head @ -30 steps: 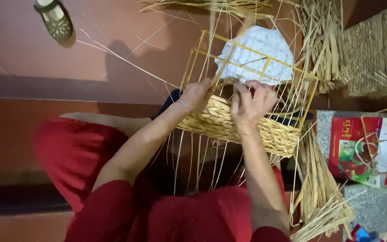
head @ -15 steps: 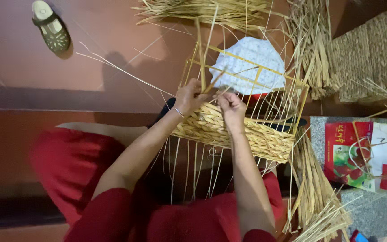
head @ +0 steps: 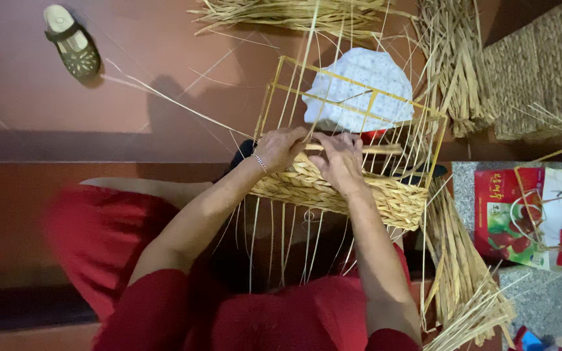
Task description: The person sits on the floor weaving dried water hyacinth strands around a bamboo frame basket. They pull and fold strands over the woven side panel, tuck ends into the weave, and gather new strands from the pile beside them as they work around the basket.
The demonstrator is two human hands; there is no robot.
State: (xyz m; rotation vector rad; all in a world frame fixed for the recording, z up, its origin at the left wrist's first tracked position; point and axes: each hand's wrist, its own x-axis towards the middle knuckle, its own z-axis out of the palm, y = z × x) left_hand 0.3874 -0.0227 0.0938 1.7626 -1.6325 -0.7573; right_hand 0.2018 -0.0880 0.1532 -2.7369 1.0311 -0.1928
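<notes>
A half-woven straw basket [head: 359,195] on a yellow wire frame [head: 274,91] rests on my lap, its upright strands sticking out. My left hand [head: 281,148] pinches a straw strand [head: 378,149] at the top of the woven band, near the frame's left side. My right hand [head: 339,161] lies just beside it, fingers pressed on the same weaving row and gripping the strand. A thin bracelet sits on my left wrist. Behind the frame lies a white patterned cloth hat [head: 358,88].
Bundles of loose straw [head: 281,10] lie at the top and at the right [head: 456,273]. A green shoe [head: 73,42] sits on the red floor, top left. A red printed bag [head: 521,218] rests on a grey slab, and woven mats [head: 541,65] at upper right.
Both hands have shifted slightly left along the weaving row and closed together. The camera view has drifted, so the basket sits lower in the frame.
</notes>
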